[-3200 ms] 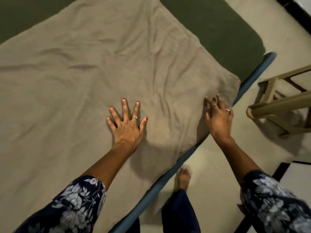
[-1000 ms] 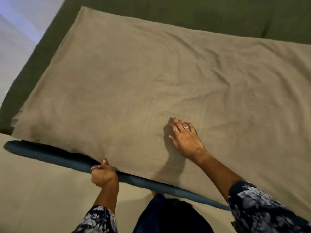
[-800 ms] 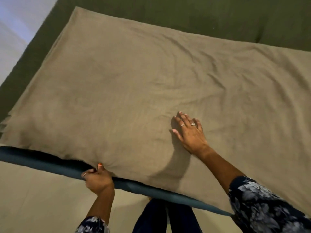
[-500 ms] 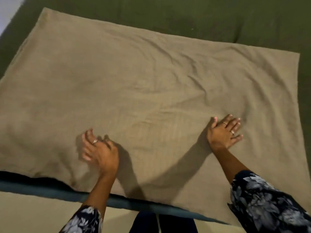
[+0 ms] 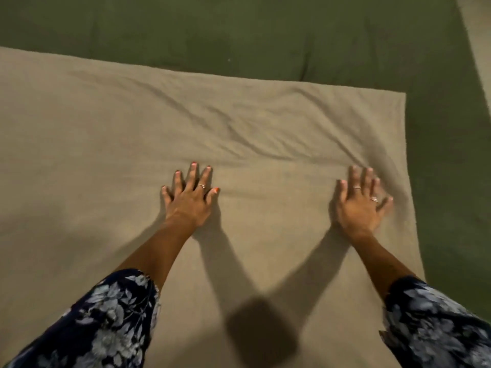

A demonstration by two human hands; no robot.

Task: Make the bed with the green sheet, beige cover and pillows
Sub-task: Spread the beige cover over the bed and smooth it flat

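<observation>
While flat, fingers [image 5: 193,172] on beige cover [image 5: 265,123]

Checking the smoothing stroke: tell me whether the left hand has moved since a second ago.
Yes. The left hand left the near edge and now lies flat further in on the beige cover.

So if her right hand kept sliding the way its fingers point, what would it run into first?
The right hand lies flat on the beige cover; straight ahead come the cover's wrinkles, then probably its far edge and the green sheet.
</observation>
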